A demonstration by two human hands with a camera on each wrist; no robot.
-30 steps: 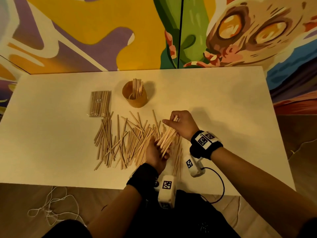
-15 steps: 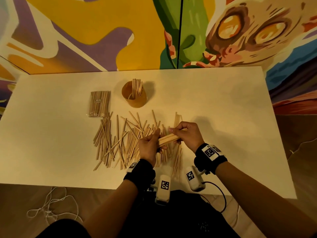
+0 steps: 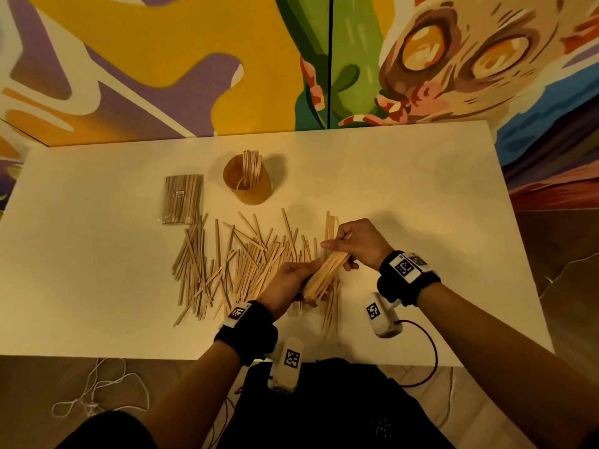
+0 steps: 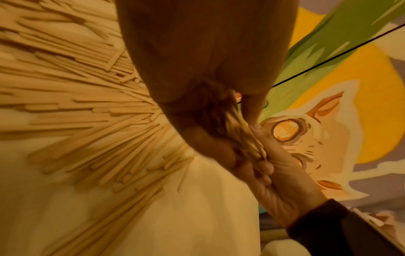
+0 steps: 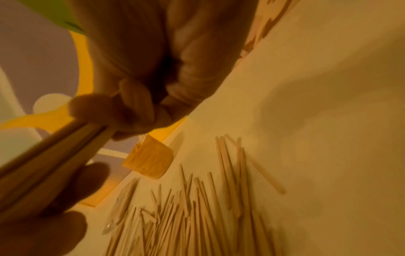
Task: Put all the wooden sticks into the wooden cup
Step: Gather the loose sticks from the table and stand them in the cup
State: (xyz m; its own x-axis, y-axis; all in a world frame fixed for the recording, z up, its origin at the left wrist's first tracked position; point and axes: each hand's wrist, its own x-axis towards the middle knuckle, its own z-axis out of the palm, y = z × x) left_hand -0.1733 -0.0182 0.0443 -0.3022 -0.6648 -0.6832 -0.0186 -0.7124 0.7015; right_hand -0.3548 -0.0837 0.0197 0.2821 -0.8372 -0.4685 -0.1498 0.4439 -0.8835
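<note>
Both hands hold one bundle of wooden sticks (image 3: 325, 276) just above the table, tilted from near left to far right. My left hand (image 3: 291, 280) grips its near end; my right hand (image 3: 351, 246) grips its far end. The bundle (image 4: 245, 138) shows between both palms in the left wrist view, and as the bundle (image 5: 52, 147) in the right wrist view. Loose sticks (image 3: 227, 264) lie scattered beneath and to the left. The wooden cup (image 3: 248, 184) stands upright beyond them with several sticks in it; the cup (image 5: 149, 161) also shows in the right wrist view.
A sealed packet of sticks (image 3: 182, 199) lies left of the cup. The white table (image 3: 421, 205) is bare on its right half. A painted wall rises right behind the table's far edge. Cables lie on the floor (image 3: 97, 393) at the near left.
The bundle has gone from lying level between the hands to slanting near-left to far-right. My right hand moved away from me and my left hand drew back toward me.
</note>
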